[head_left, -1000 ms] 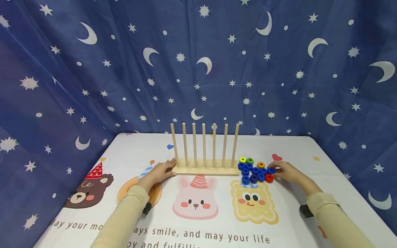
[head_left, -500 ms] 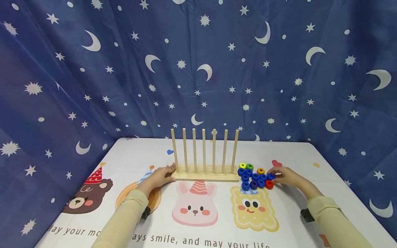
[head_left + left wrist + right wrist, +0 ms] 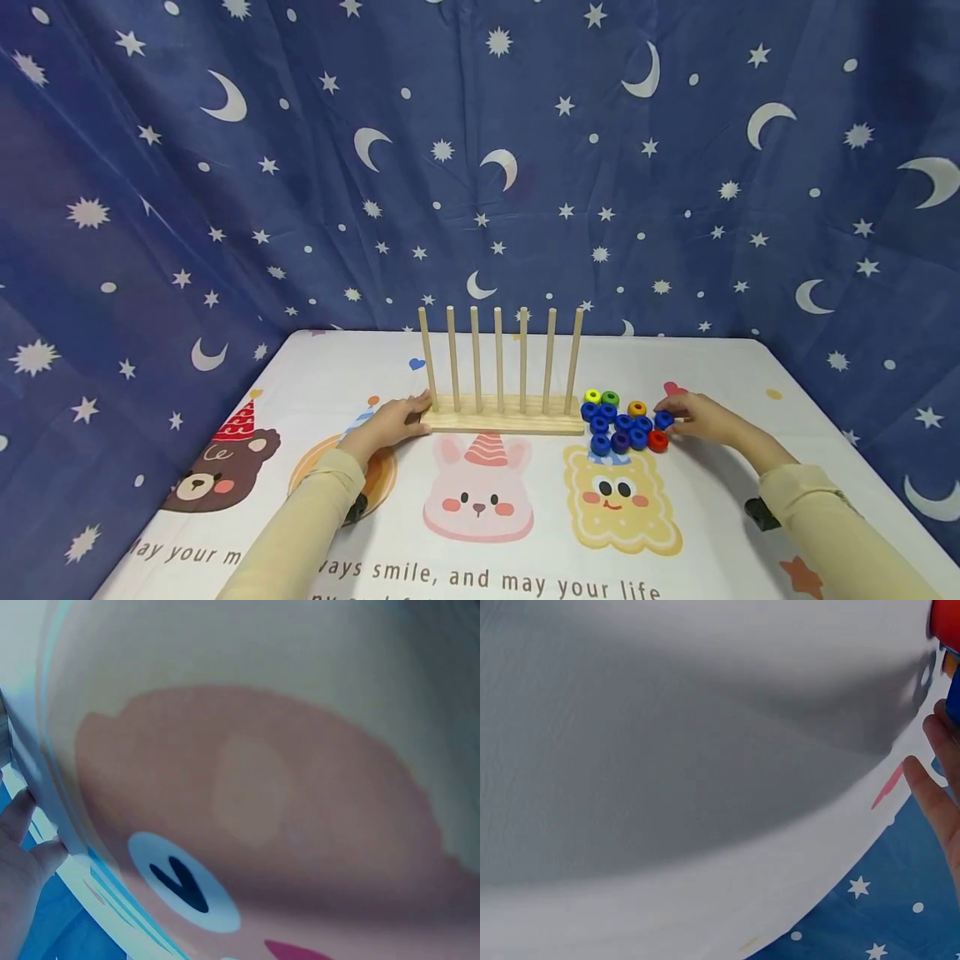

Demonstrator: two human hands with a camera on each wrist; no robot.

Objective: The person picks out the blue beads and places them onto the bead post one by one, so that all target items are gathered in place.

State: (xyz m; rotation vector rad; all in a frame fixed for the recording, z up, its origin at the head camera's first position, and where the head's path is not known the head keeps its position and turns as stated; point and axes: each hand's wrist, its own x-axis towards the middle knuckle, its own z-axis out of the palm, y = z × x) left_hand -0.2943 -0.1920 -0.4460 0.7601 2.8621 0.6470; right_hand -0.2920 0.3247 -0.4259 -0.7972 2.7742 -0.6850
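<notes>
A wooden peg rack (image 3: 502,423) with several upright bare dowels stands mid-table in the head view. My left hand (image 3: 395,421) grips its left end, thumb at the front and fingers toward the back. To the right of the rack lies a cluster of small wooden ring beads, mostly blue (image 3: 623,422). At the cluster's right side my right hand (image 3: 693,417) pinches one blue bead (image 3: 663,419) between thumb and fingers. A red bead (image 3: 657,441) lies just in front of it. In the right wrist view, fingertips (image 3: 939,724) meet a blue bead at the right edge.
Yellow (image 3: 592,396), green (image 3: 611,399), orange (image 3: 637,408) and purple (image 3: 619,442) beads lie among the blue ones. A white cartoon-printed cloth (image 3: 480,558) covers the table. A dark blue star-and-moon curtain (image 3: 420,167) hangs behind and at the sides.
The blue bead in my right hand has shifted slightly away from the cluster, up and to the right. My left hand stays on the rack. The head view has tilted a little.
</notes>
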